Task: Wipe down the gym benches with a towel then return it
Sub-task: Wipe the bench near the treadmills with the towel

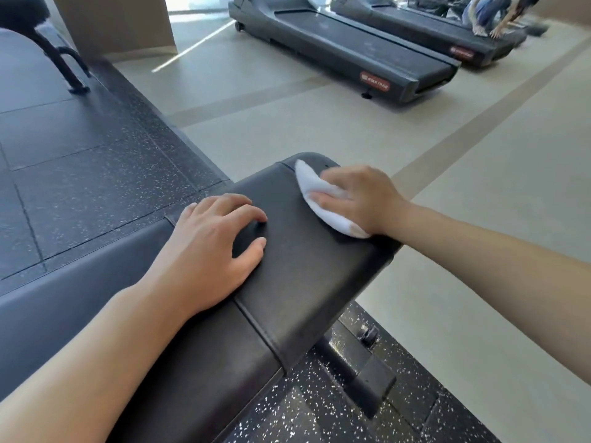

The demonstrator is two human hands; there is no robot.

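A black padded gym bench (307, 270) runs from the lower left up to the middle of the view. A folded white towel (315, 190) lies on the far right part of its pad. My right hand (361, 196) lies on top of the towel and presses it against the pad, with its fingers wrapped over the cloth. My left hand (208, 251) rests on the left side of the pad, fingers spread and slightly bent, fingertips touching the surface. It holds nothing.
The bench's black foot with a small wheel (371, 335) stands on speckled rubber flooring below the pad. Two treadmills (351, 49) stand on the beige floor ahead, a person beside the far one (492, 17). Another padded bench (28, 14) shows at top left.
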